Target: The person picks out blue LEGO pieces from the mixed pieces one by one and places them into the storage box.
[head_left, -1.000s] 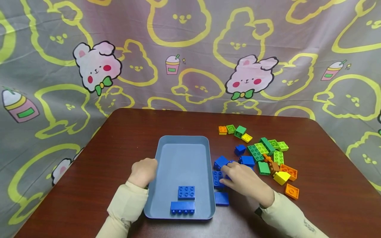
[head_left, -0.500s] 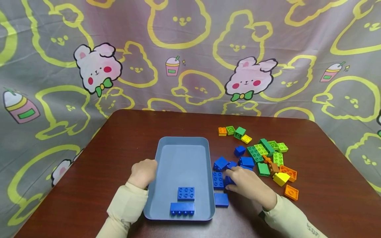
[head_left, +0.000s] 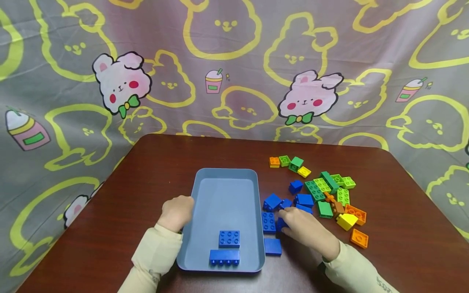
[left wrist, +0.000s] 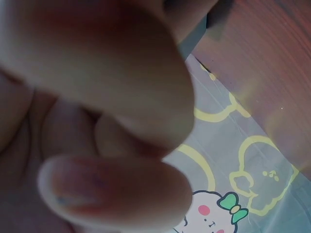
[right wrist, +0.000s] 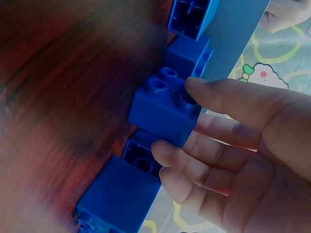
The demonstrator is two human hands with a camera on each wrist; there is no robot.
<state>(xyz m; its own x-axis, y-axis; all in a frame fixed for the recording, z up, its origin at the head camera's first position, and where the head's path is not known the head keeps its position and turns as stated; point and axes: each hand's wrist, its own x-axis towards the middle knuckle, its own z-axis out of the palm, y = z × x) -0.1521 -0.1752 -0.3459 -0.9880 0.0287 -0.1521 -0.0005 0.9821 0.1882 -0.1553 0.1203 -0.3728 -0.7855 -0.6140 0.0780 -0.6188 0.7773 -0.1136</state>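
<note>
My right hand (head_left: 305, 230) is over the blue bricks just right of the grey-blue tray (head_left: 227, 199). In the right wrist view its thumb presses the studded face of a blue building brick (right wrist: 158, 109), and the other fingers curl against the opposite side. The head view shows only a sliver of that brick beside the fingers. My left hand (head_left: 177, 212) is curled at the tray's left rim. The left wrist view shows its bent fingers (left wrist: 116, 189) close up and blurred, with nothing visible between them. Inside the tray lie a six-stud blue brick (head_left: 229, 239) and a long blue brick (head_left: 224, 257).
More blue bricks lie near the tray's right side, including a flat one (head_left: 272, 246) and a studded one (head_left: 268, 222). Farther right is a pile of green bricks (head_left: 315, 190), with yellow and orange (head_left: 359, 238) ones. A patterned cloth (head_left: 242, 73) hangs behind the table.
My right hand has shifted slightly to the right and towards me, away from the studded blue brick beside the tray, then nearly stopped. The left hand and the tray have stayed in place.
</note>
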